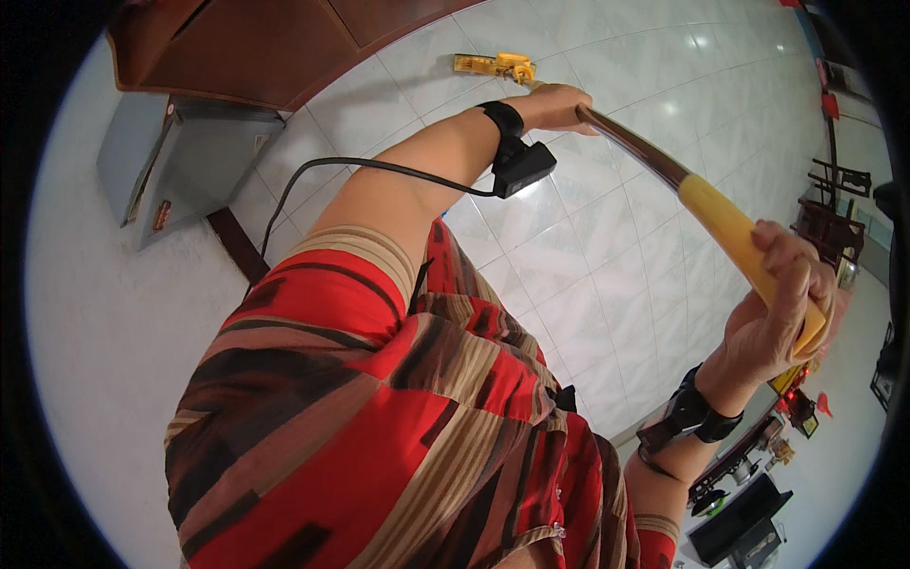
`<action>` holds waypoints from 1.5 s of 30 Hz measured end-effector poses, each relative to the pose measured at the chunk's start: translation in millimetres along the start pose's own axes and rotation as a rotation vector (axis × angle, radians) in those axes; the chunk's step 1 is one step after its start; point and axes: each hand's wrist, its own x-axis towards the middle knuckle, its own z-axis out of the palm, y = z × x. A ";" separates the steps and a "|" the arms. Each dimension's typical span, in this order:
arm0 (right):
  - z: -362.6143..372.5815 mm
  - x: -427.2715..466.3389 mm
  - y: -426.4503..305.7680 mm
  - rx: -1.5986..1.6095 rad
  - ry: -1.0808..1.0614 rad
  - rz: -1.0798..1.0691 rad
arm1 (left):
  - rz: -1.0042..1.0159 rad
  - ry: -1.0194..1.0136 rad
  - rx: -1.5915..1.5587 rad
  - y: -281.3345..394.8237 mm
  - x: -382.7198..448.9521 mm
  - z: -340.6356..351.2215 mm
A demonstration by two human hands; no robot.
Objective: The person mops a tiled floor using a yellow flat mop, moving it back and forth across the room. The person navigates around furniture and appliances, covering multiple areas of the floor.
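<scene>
A mop with a metal pole [636, 146] runs slantwise across the upper part of the view. My left hand [561, 107] is wrapped around the pole, not far from the yellow mop head [495, 65], which lies at the tiled floor [569, 270]. At the other end, my right hand [789, 306] grips the yellow handle sleeve [725, 227] close to its tip. Part of the pole is hidden behind the left hand. Each wrist bears a black strap with a device; a black cable [384, 165] leads from the left one [525, 171].
Brown wooden furniture [263, 53] stands at the upper left, with a grey cabinet [206, 163] below it against the white wall [121, 355]. Dark wooden furniture [828, 227] lines the right side. Black items [739, 523] are at the lower right.
</scene>
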 end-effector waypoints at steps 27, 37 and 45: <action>-65.9 -226.6 -173.7 0.072 -0.214 -0.610 | -0.273 0.038 -0.231 211.2 -329.4 134.9; 22.8 -314.3 -288.4 0.104 -0.258 -0.597 | -0.296 0.063 -0.381 205.9 -515.9 136.8; 26.8 -407.2 -364.3 0.311 -0.362 -0.272 | -0.316 0.199 -0.452 241.3 -608.9 177.4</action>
